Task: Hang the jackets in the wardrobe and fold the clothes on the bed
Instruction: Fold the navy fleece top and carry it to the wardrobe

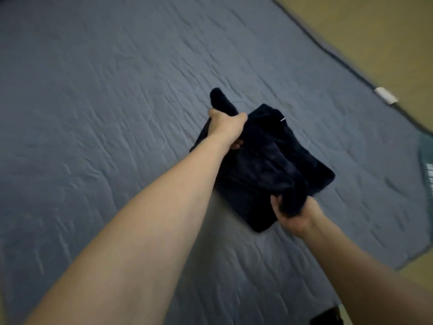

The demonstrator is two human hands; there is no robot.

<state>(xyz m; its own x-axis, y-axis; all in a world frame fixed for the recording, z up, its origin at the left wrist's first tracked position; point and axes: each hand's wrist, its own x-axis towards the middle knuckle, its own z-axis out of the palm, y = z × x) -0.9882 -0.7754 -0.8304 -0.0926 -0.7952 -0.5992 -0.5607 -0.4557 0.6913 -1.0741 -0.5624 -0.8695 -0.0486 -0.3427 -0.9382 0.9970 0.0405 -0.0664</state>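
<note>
The left forearm runs from about 7 o'clock at the bottom edge up toward the centre, stretched almost straight. The left hand sits just above centre with its back to the camera, fingers and thumb curled round a bunched end of the dark garment; a rounded lump of the cloth sticks out of the fist toward 11 o'clock.

The dark garment, navy or black, lies partly folded into a rough rectangle on the blue-grey quilted bedspread, just right of centre, its long side slanting from 11 o'clock down to 5 o'clock. A small white mark shows near its upper corner.

The right forearm comes in from about 4 o'clock at the lower right corner, bent slightly at the wrist. The right hand is turned palm up, fingers wrapped round a rolled fold at the garment's near edge, lifting it a little off the bed.

At 3 o'clock a greenish cloth lies at the frame's edge. Toward 1 o'clock the yellowish floor shows beyond the bedspread's border.
</note>
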